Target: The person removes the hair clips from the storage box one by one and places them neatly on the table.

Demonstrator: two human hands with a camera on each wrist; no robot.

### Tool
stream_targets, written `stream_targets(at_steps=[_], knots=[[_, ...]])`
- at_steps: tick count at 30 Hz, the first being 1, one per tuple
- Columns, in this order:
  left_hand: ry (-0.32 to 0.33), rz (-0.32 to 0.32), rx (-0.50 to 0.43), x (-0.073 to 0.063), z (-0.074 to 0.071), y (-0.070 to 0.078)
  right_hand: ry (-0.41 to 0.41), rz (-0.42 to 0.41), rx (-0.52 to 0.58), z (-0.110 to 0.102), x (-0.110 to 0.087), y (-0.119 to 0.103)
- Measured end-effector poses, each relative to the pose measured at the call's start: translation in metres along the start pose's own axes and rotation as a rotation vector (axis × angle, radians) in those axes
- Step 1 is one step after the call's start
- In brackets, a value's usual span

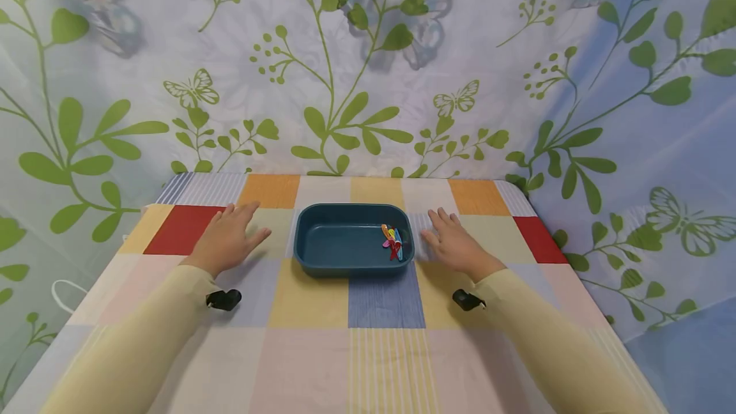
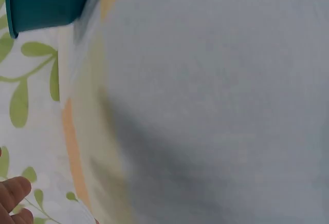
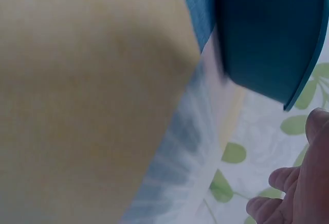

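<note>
A dark teal rectangular tray (image 1: 324, 271) sits on the patchwork cloth between the two hands. Inside it, toward its right end, lies a small heap of colourful clips (image 1: 394, 243) in orange, yellow, red, pink and blue. To the left of the tray, my left hand (image 1: 227, 238) is held with fingers extended and nothing in it. My right hand (image 1: 457, 245) is just off the tray's right side, its fingers also stretched out and holding nothing. Both wrist views catch the tray's outer wall (image 2: 46, 3) and a few fingertips; the clips are hidden there.
A patchwork tablecloth (image 1: 310, 363) covers the table. Behind and to the right hangs a curtain (image 1: 356, 82) printed with green leaves and butterflies. Dark wrist devices (image 1: 224, 299) sit below both hands. A white cable (image 1: 63, 292) loops at the table's left edge.
</note>
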State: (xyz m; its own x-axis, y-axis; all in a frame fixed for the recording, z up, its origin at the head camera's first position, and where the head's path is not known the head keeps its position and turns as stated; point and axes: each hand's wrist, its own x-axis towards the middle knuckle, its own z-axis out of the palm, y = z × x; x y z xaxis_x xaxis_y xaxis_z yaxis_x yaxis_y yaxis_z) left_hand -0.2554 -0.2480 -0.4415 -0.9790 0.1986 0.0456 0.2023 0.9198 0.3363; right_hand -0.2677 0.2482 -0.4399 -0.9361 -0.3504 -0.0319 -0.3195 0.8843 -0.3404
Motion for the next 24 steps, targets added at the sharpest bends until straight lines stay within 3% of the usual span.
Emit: stream_targets(at_steps=[8, 15, 24], knots=[[0.015, 0.040, -0.052, 0.007, -0.001, 0.029, -0.031, -0.008, 0.090, 0.007, 0.002, -0.016], [0.010, 0.135, -0.101, 0.015, -0.006, 0.059, -0.064, -0.004, 0.115, 0.009, 0.001, -0.029], [-0.013, 0.204, -0.098, 0.027, -0.008, 0.096, -0.079, -0.058, 0.161, 0.014, 0.004, -0.039]])
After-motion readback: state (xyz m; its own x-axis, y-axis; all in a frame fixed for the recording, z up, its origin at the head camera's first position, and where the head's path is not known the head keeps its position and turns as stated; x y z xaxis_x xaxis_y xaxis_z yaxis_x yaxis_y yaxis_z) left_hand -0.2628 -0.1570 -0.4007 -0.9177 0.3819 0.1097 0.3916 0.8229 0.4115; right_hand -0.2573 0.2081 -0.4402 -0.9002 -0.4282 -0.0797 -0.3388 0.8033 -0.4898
